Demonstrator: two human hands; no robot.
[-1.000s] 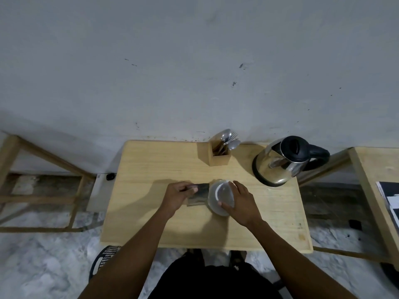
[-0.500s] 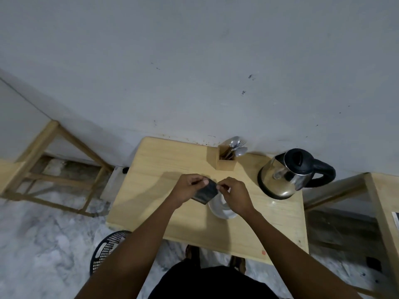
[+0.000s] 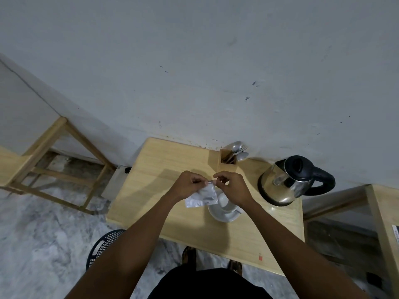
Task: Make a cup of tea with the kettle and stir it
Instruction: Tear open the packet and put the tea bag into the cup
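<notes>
Silvery foil sachet (image 3: 201, 196) hangs pinched at its top edge between left hand (image 3: 186, 186) and right hand (image 3: 232, 188), close over the white cup (image 3: 224, 203), apparently poised for tearing open there.

The bench (image 3: 164, 160) is pale yellow wood with a fine straight grain, and a small red square (image 3: 260, 258) marks its near edge. The sachet (image 3: 201, 196) is crinkled silver foil; the cup (image 3: 223, 200) and saucer (image 3: 224, 215) are plain white. The kettle (image 3: 285, 184) is mirror steel with a black lid and handle. The wall (image 3: 194, 61) is grey with dark specks, the floor (image 3: 32, 234) is marbled grey and white, and the basket (image 3: 103, 244) is dark with a lattice of holes.
</notes>
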